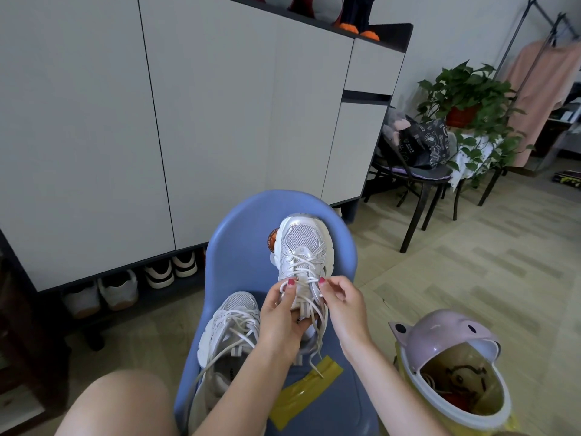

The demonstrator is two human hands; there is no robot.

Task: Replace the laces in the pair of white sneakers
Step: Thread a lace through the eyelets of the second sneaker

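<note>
Two white sneakers rest on a blue plastic chair (239, 215). The far sneaker (302, 243) points away from me, toe up toward the chair back. My left hand (279, 313) grips its tongue area and pinches the white lace (306, 280) at the left eyelets. On the right side my right hand (341, 300) pinches the same lace. Loose lace ends hang down toward the seat. The near sneaker (229, 328) lies at the seat's left, laced loosely, one lace trailing off the chair edge.
A yellow plastic wrapper (301, 394) lies on the seat. A pink-lidded bin (452, 366) stands open at the right. My bare knee (122, 401) is at lower left. Behind are a white shoe cabinet (188, 121) with shoes beneath, a dark chair (418, 180) and a potted plant (468, 99).
</note>
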